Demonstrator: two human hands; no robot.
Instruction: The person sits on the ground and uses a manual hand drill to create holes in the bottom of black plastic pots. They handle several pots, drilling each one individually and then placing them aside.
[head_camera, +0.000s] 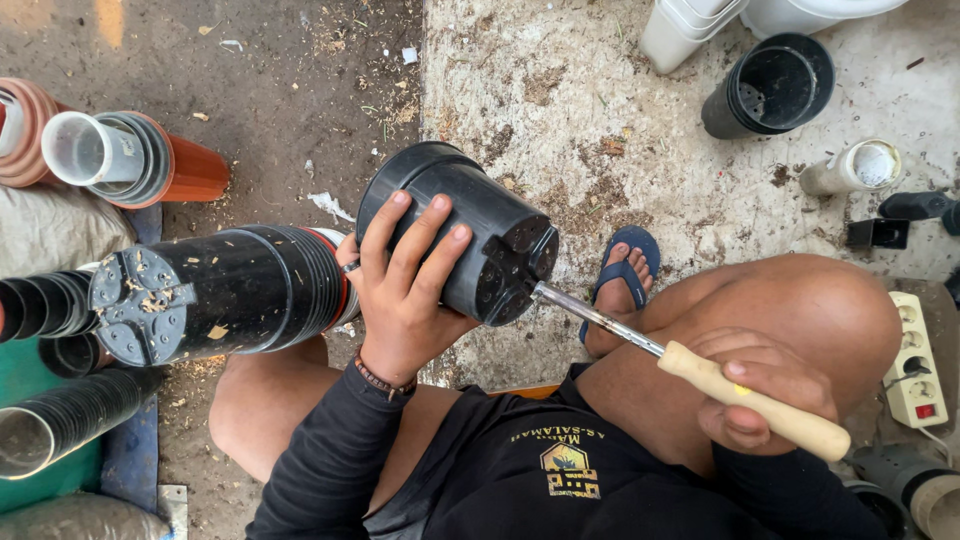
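1. Your left hand (400, 290) wraps the black plastic pot (460, 232), fingers spread over its wall, pot tilted, base facing right.
2. A stack of black pots (215, 290) lies just beside that hand.
3. Your right hand (765, 395) clenches the wooden-handled tool (750, 400); its metal tip meets the pot's base.
4. Bare concrete floor (600, 130) lies beyond.

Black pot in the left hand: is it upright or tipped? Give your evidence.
Tipped. The pot lies sideways in the left hand, its holed base facing the tool.

Left hand (400, 290) raised, fingers spread in a wrapping grip; right hand (765, 395) fisted, low beside the knee
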